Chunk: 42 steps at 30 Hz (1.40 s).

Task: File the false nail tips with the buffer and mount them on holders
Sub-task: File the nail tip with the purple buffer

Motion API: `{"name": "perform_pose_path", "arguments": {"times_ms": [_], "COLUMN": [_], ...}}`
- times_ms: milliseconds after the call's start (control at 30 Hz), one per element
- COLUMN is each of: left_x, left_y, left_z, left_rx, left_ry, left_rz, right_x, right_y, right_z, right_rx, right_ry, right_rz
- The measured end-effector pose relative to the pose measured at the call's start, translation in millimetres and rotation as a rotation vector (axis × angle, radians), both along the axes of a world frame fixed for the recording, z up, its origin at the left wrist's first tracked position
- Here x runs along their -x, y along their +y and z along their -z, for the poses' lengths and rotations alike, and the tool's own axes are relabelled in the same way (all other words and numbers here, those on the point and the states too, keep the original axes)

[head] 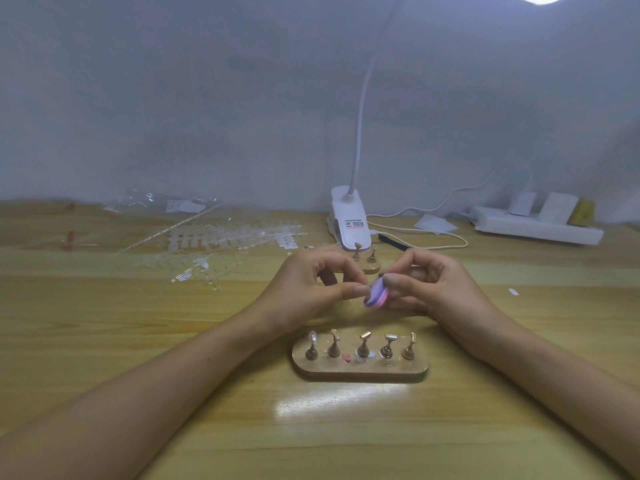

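Observation:
My right hand (436,285) grips a small purple and pink buffer block (480,296) between thumb and fingers. My left hand (311,282) pinches something tiny against the buffer's left edge; the nail tip itself is too small to make out. Just in front of both hands lies an oval wooden holder base (360,370) with several brass stands, each topped with a pale nail tip. A small pink lump (346,357) sits on that base. A second holder base (370,266) with two stands is partly hidden behind my hands.
Clear strips of false nail tips (221,244) and plastic wrapping are scattered at the back left of the wooden table (138,323). A white clip lamp (349,220) stands behind centre, with its cable running right to a white power strip (536,226). One loose nail tip (513,292) lies at the right.

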State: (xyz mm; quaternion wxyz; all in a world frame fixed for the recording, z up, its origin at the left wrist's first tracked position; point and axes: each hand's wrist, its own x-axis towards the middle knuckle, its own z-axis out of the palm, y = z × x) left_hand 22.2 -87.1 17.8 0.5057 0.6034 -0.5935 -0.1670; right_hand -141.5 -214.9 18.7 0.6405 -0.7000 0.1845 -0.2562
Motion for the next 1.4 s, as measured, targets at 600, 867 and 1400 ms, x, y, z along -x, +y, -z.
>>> {"name": "perform_pose_path", "arguments": {"times_ms": [600, 867, 1400], "left_x": [0.2, -0.6, 0.5], "left_y": [1.4, -0.5, -0.8], "left_z": [-0.6, 0.5, -0.3], "left_rx": [-0.002, -0.003, 0.039], "left_ry": [-0.024, -0.017, -0.011], "left_rz": [0.037, 0.023, -0.011], "right_x": [0.2, 0.1, -1.4], "right_y": [-5.0, -2.8, -2.3], "right_z": [-3.4, -2.3, -2.4], "right_rx": [-0.03, 0.04, -0.01], "right_ry": [0.022, 0.072, 0.037], "right_rz": [-0.069, -0.064, 0.003]}}
